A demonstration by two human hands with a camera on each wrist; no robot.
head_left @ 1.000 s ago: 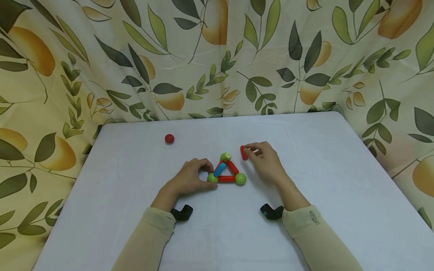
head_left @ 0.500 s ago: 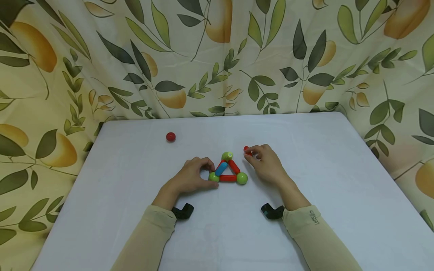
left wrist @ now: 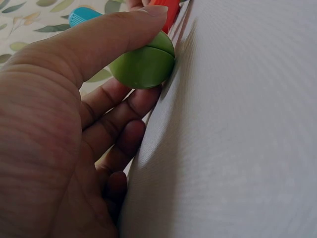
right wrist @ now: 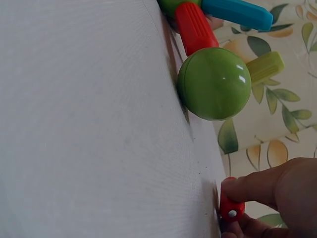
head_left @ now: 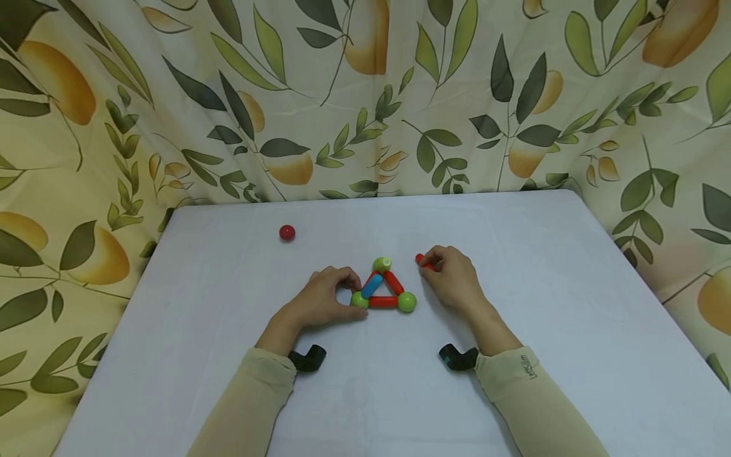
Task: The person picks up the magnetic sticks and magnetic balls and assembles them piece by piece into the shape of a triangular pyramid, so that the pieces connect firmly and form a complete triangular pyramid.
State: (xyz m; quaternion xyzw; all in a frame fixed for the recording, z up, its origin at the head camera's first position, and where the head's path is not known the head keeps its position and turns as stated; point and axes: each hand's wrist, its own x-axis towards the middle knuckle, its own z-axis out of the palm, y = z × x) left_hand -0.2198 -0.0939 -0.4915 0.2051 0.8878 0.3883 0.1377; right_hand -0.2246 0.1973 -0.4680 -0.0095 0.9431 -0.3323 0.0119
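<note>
On the white table a triangle of red rods (head_left: 383,303) joins three green balls (head_left: 407,302). From its left corner ball (left wrist: 143,64) a blue rod (head_left: 372,285) slants upward. A yellow-green rod (right wrist: 266,67) also rises from the triangle, past the near ball in the right wrist view. My left hand (head_left: 322,297) holds the left corner ball between thumb and fingers. To the right of the triangle, my right hand (head_left: 455,279) pinches a loose red rod (right wrist: 231,201) close to the tabletop. One end of that rod shows a small silvery dot.
A red ball (head_left: 287,233) lies toward the back left of the table (head_left: 365,393). Behind the table hangs a curtain (head_left: 342,127) printed with leaves and fruit. Black devices (head_left: 459,357) are worn at both wrists.
My right hand has drawn slightly to the right with the loose red rod, turning it so that less shows. The left hand keeps its hold on the corner ball.
</note>
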